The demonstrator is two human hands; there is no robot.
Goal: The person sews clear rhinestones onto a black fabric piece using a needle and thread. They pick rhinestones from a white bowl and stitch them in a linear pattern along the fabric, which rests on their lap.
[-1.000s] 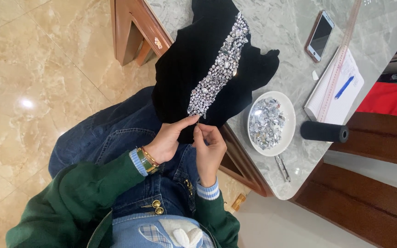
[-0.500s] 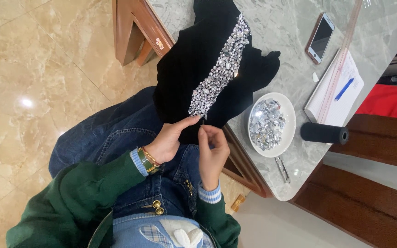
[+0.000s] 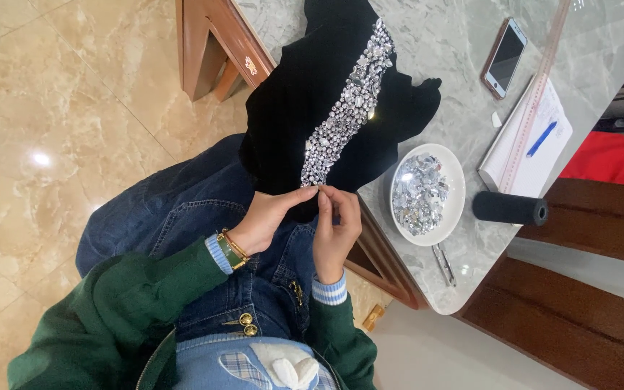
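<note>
Together, left hand (image 3: 265,217) and right hand (image 3: 335,230), fingertips pinched shut on black beaded cloth (image 3: 312,108) edge

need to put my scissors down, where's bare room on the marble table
Bare marble lies between the phone and the black fabric, and beyond the phone. Crowded: white dish of stones, black spool, notepad and ruler cluster along the near edge.

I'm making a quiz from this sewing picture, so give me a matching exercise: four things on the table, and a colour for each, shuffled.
Things:
1. fabric
2. dish
3. pen
4. thread spool

Colours:
A. blue
B. plain black, cylinder
C. white, holding silver stones
D. black with a silver beaded strip

Pairs: 1-D, 2-C, 3-A, 4-B
</note>
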